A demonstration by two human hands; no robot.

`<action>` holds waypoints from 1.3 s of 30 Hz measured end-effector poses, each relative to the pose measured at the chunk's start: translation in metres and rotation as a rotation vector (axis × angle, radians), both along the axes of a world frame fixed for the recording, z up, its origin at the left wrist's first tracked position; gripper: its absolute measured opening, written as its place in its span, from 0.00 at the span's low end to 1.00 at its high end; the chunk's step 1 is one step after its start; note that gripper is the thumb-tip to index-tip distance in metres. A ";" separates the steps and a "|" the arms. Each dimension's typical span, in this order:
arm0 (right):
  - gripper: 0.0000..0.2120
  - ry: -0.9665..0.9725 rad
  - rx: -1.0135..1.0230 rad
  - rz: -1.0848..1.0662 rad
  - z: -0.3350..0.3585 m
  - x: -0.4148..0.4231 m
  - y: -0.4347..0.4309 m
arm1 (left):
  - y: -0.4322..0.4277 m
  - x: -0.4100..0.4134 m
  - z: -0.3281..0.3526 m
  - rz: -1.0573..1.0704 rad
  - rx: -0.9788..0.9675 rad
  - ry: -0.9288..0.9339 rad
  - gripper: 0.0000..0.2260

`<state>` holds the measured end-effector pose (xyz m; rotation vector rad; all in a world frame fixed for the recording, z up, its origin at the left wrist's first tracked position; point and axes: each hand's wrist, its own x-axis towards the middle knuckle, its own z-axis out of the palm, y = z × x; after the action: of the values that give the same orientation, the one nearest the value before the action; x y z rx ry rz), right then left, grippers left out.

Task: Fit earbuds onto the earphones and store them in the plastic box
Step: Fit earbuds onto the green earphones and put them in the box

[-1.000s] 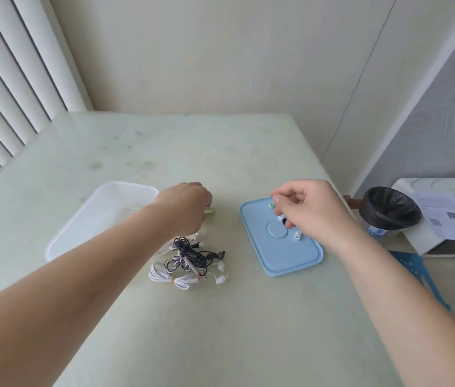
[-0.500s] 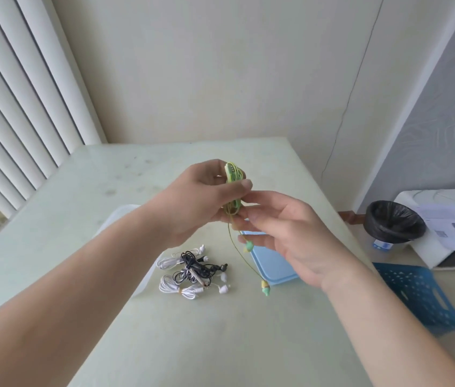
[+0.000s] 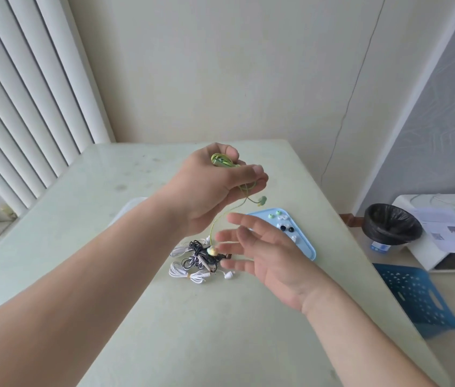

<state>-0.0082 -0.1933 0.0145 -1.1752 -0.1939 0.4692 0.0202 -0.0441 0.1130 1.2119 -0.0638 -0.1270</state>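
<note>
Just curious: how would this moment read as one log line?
left hand grips green earphones | right hand open | earbuds on blue lid

A pile of earphones lies mid worktop; the lid lies just right of it, with earbuds on it; the plastic box sits left, partly hidden; the left grip, above the pile, holds a coiled earphone; the right grip is up between pile and lid; on the floor, right, a bin stands behind a crate.

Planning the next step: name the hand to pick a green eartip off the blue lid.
Right. The right hand is open and nearest the blue lid; the left hand grips the green earphones.
</note>
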 end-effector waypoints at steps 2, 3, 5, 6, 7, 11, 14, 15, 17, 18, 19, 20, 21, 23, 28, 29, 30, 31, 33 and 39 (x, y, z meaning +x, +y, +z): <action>0.19 0.001 0.077 -0.060 0.004 0.002 0.001 | 0.000 -0.001 -0.001 0.004 0.004 -0.007 0.15; 0.17 -0.004 0.105 -0.086 0.006 0.002 0.000 | 0.001 -0.001 -0.002 0.006 0.009 -0.012 0.15; 0.17 -0.009 0.160 -0.129 0.009 0.002 -0.002 | 0.003 -0.001 -0.004 0.011 0.006 -0.016 0.15; 0.16 -0.010 0.184 -0.147 0.010 0.003 -0.004 | 0.004 -0.001 -0.006 0.013 -0.003 -0.013 0.14; 0.14 -0.012 0.196 -0.166 0.011 0.003 -0.005 | 0.004 -0.001 -0.009 0.016 -0.011 -0.009 0.14; 0.10 -0.020 0.163 -0.264 0.013 0.007 -0.012 | 0.000 -0.001 -0.019 0.046 0.009 -0.022 0.12; 0.09 -0.122 -0.035 -0.315 0.014 0.010 -0.022 | -0.002 -0.002 -0.038 0.093 0.221 -0.087 0.09; 0.09 -0.179 -0.176 -0.324 0.013 0.011 -0.026 | -0.004 -0.004 -0.046 0.104 0.311 -0.110 0.08; 0.10 -0.225 -0.424 -0.297 0.011 0.013 -0.031 | -0.010 -0.008 -0.063 0.102 0.448 -0.131 0.04; 0.12 -0.208 -0.503 -0.268 0.010 0.013 -0.032 | -0.014 -0.011 -0.070 0.097 0.512 -0.140 0.03; 0.13 -0.184 -0.560 -0.240 0.007 0.013 -0.033 | -0.017 -0.014 -0.078 0.096 0.583 -0.152 0.03; 0.14 -0.167 -0.603 -0.225 0.007 0.012 -0.033 | -0.019 -0.015 -0.084 0.109 0.657 -0.178 0.04; 0.16 -0.145 -0.637 -0.223 0.004 0.013 -0.034 | -0.022 -0.014 -0.093 0.119 0.711 -0.201 0.05; 0.16 -0.105 -0.670 -0.241 0.000 0.014 -0.036 | -0.028 -0.015 -0.106 0.139 0.747 -0.228 0.07; 0.11 -0.046 -0.718 -0.307 -0.012 0.023 -0.043 | -0.045 -0.016 -0.126 0.135 0.695 -0.321 0.06; 0.10 -0.048 -0.729 -0.320 -0.015 0.025 -0.044 | -0.046 -0.016 -0.127 0.115 0.683 -0.336 0.06; 0.10 -0.053 -0.738 -0.330 -0.017 0.027 -0.046 | -0.046 -0.015 -0.129 0.088 0.652 -0.330 0.05; 0.09 -0.056 -0.748 -0.337 -0.018 0.028 -0.049 | -0.045 -0.015 -0.131 0.053 0.597 -0.294 0.05; 0.06 -0.051 -0.771 -0.359 -0.018 0.033 -0.057 | -0.043 -0.010 -0.137 0.034 0.456 -0.156 0.04; 0.09 -0.204 -0.964 -0.616 -0.025 0.065 -0.110 | -0.048 0.002 -0.151 0.172 0.227 0.159 0.07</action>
<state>0.0564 -0.3035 -0.0104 -2.1292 0.2599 -0.1516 0.0222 -0.0923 -0.0375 1.4239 0.1982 -0.0811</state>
